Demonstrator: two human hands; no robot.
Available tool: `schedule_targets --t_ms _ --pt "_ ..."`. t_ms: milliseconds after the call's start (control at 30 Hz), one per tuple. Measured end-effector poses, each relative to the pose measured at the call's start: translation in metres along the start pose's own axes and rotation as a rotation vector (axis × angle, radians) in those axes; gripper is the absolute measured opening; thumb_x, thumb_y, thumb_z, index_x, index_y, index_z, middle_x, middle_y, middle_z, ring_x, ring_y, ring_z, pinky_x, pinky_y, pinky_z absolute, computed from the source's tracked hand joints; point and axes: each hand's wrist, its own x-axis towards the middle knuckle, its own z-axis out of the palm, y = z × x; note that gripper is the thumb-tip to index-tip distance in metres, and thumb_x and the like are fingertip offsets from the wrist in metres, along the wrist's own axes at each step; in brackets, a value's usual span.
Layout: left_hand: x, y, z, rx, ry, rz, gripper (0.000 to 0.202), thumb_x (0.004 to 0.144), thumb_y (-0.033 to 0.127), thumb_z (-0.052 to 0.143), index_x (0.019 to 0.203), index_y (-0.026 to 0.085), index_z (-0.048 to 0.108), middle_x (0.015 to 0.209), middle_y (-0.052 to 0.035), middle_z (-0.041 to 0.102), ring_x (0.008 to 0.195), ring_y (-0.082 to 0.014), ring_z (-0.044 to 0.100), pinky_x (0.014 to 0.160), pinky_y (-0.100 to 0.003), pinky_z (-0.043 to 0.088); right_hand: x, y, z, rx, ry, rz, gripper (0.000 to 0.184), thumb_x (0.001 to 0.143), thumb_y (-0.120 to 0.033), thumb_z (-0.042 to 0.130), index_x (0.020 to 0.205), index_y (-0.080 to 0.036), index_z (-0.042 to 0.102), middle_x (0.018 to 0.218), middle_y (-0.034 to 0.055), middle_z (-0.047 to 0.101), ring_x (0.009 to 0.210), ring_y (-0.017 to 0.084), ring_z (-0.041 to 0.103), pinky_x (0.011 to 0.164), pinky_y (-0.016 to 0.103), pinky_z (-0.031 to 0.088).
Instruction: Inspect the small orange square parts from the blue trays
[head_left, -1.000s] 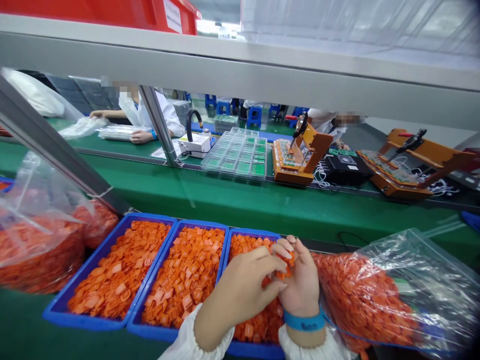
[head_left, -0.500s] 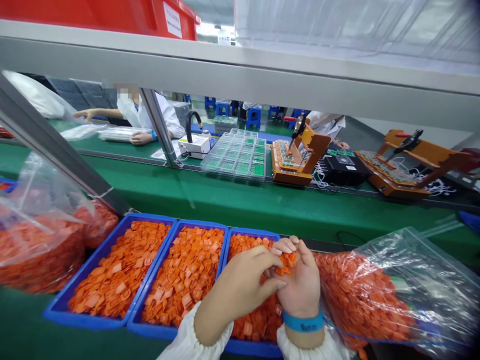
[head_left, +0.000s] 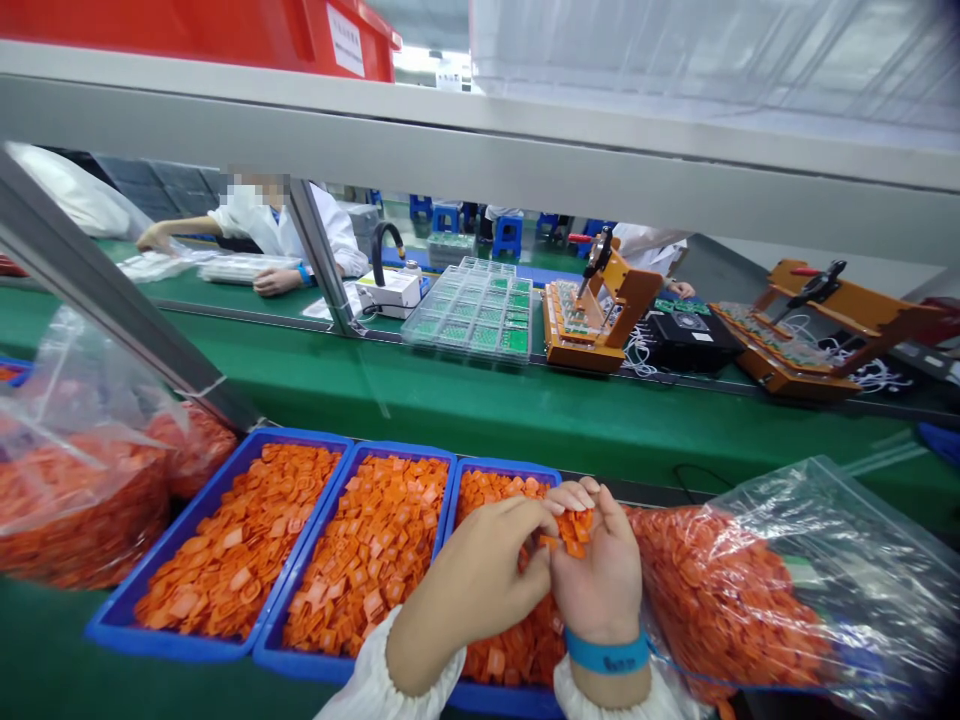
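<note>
A factory assembly line: a long green surface [head_left: 480,410] carries blue trays [head_left: 225,640] of small orange parts [head_left: 367,560], clear trays of what look like circuit boards [head_left: 472,315], orange press jigs [head_left: 600,310], and white-coated workers [head_left: 277,220] opposite.

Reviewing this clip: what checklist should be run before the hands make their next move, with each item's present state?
1. Both hands in view: left hand and right hand meet in front of the person. Ok.
2. Grip: orange pieces are held between the fingers of both hands. Ok.
3. Catch area: the hands are above the rightmost blue tray. Ok.
4. Number of pieces in the right hand: hidden by fingers. Cannot tell.
5. Plastic bag clear of the right wrist: cannot tell.
6. Co-worker's hand is far across the belt. Ok.
</note>
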Motion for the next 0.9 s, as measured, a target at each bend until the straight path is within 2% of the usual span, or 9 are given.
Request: schedule_targets --t_ms 167,300,500,667,833,900 --pt "0.002 -0.001 -0.001 -0.067 0.029 0.021 0.017 0.091 0.008 0.062 0.097 0.019 0.073 0.095 -0.0036 0.073 0.087 -0.0184 0.067 0.078 -0.029 0.05 -0.001 -0.001 0.0 0.059 0.029 -0.003 0.023 0.083 -0.019 0.076 0.081 -0.023 0.053 0.069 -0.0083 0.053 0.06 0.008 0.056 0.06 0.022 0.056" --pt "-0.002 0.004 -0.004 -0.295 0.128 0.037 0.017 0.097 0.016 0.066 0.099 0.023 0.082 0.097 -0.005 0.076 0.092 -0.0183 0.069 0.084 -0.029 0.052 -0.003 -0.004 0.002 0.095 0.041 0.006 0.026 0.08 -0.016 0.077 0.081 -0.023 0.052 0.067 -0.0093 0.053 0.059 0.007 0.057 0.059 0.02 0.054" --pt "-0.01 0.005 -0.008 -0.5 0.207 -0.053 0.013 0.087 0.021 0.082 0.099 0.022 0.085 0.084 -0.0045 0.071 0.073 -0.0144 0.065 0.066 -0.024 0.051 -0.004 -0.005 0.002 0.071 0.028 0.042 0.025 0.083 -0.017 0.075 0.08 -0.024 0.051 0.068 -0.0084 0.054 0.06 0.008 0.057 0.059 0.022 0.055" --pt "-0.013 0.009 -0.01 -0.741 0.233 -0.085 0.019 0.082 0.028 0.088 0.098 0.019 0.084 0.088 -0.0057 0.072 0.07 -0.0135 0.07 0.064 -0.022 0.059 -0.003 -0.004 0.0 0.037 0.02 0.049 0.025 0.083 -0.017 0.075 0.079 -0.024 0.052 0.068 -0.0082 0.054 0.061 0.01 0.057 0.061 0.025 0.055" --pt "-0.016 0.018 -0.015 -0.887 0.256 -0.034 0.018 0.077 0.016 0.091 0.093 0.023 0.083 0.085 -0.001 0.077 0.065 -0.009 0.074 0.064 -0.014 0.06 -0.004 -0.005 0.002 0.066 0.041 0.054 0.024 0.083 -0.017 0.075 0.079 -0.024 0.053 0.068 -0.0087 0.054 0.06 0.009 0.057 0.061 0.023 0.055" --pt "-0.017 0.021 -0.016 -0.911 0.254 -0.036 0.02 0.076 0.016 0.093 0.091 0.023 0.082 0.084 -0.0001 0.078 0.067 -0.0091 0.075 0.064 -0.013 0.06 -0.005 -0.005 0.003 0.089 0.055 0.059 0.025 0.082 -0.017 0.076 0.079 -0.023 0.052 0.067 -0.0091 0.054 0.059 0.007 0.057 0.062 0.02 0.054"
